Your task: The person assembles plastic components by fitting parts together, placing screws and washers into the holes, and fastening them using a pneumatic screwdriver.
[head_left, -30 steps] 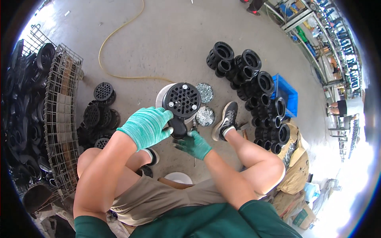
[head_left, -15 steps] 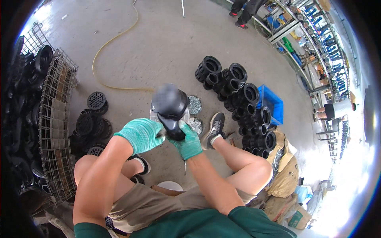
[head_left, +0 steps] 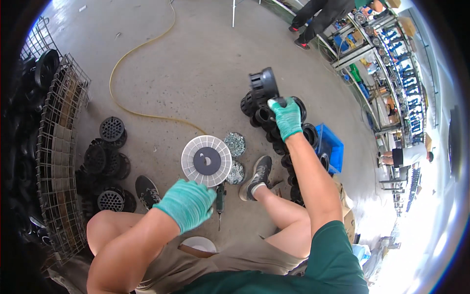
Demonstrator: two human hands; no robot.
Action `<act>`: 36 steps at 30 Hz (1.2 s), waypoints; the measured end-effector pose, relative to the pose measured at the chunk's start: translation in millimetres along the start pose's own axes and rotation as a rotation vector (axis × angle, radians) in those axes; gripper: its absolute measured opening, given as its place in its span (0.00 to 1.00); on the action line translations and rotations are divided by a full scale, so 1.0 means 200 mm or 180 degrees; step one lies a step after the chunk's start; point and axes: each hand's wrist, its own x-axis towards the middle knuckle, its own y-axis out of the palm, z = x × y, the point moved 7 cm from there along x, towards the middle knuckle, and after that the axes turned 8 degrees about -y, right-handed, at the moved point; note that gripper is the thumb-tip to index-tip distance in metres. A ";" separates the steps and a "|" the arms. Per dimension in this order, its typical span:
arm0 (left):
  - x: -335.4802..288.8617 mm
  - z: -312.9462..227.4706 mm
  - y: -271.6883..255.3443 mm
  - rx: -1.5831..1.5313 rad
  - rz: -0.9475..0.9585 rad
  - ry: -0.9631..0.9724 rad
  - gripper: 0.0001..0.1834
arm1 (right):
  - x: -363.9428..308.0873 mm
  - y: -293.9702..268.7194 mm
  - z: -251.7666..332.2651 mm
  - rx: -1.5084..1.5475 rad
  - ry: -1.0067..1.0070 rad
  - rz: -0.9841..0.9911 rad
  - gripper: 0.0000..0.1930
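Note:
My right hand [head_left: 286, 119], in a green knit glove, reaches forward and right, gripping a black plastic fitting [head_left: 264, 84] by its narrower near end. The fitting is held over the far end of a row of similar black fittings [head_left: 266, 115]; I cannot tell whether it touches them. My gloved left hand [head_left: 188, 205] is closed, its fingers curled under, just on the near side of a white round ribbed stand [head_left: 190, 166] with a dark centre. What is in those fingers, if anything, is hidden. Right beside them, a green-bodied power screwdriver [head_left: 221, 199] has its bit pointing toward me.
Two round containers of small metal parts [head_left: 235, 144] stand right of the stand. Black perforated discs [head_left: 111, 129] are piled left, beside a wire cage [head_left: 66, 117] of black parts. A blue crate [head_left: 332, 149] sits right. A yellow hose [head_left: 117, 63] crosses the floor. Another person [head_left: 316, 19] stands far right.
My right hand has carried the black fitting from above the stand to the far right, over the row. My left hand has let go of it and moved lower, uncovering the stand.

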 end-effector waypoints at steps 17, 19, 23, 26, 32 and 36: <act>0.12 -0.02 0.07 -0.0272 0.0229 0.0107 0.14 | 0.16 0.17 -0.57 -0.2584 0.0248 -0.0327 0.20; 0.12 -0.03 0.08 -0.0259 0.0231 0.0134 0.14 | 0.17 0.16 -0.58 -0.2638 0.0265 -0.0314 0.19; 0.12 -0.05 0.10 -0.0264 0.0220 0.0206 0.14 | 0.19 0.17 -0.57 -0.2763 0.0286 -0.0151 0.19; 0.12 -0.05 0.10 -0.0243 0.0191 0.0211 0.14 | 0.19 0.16 -0.57 -0.2860 0.0308 -0.0131 0.19; 0.10 -0.05 0.12 -0.0191 0.0139 0.0198 0.14 | 0.21 0.10 -0.52 -0.3346 0.0483 0.0210 0.22; 0.07 -0.07 0.13 -0.0034 0.0093 0.0164 0.13 | 0.15 0.04 -0.43 -0.2989 0.0091 0.0246 0.19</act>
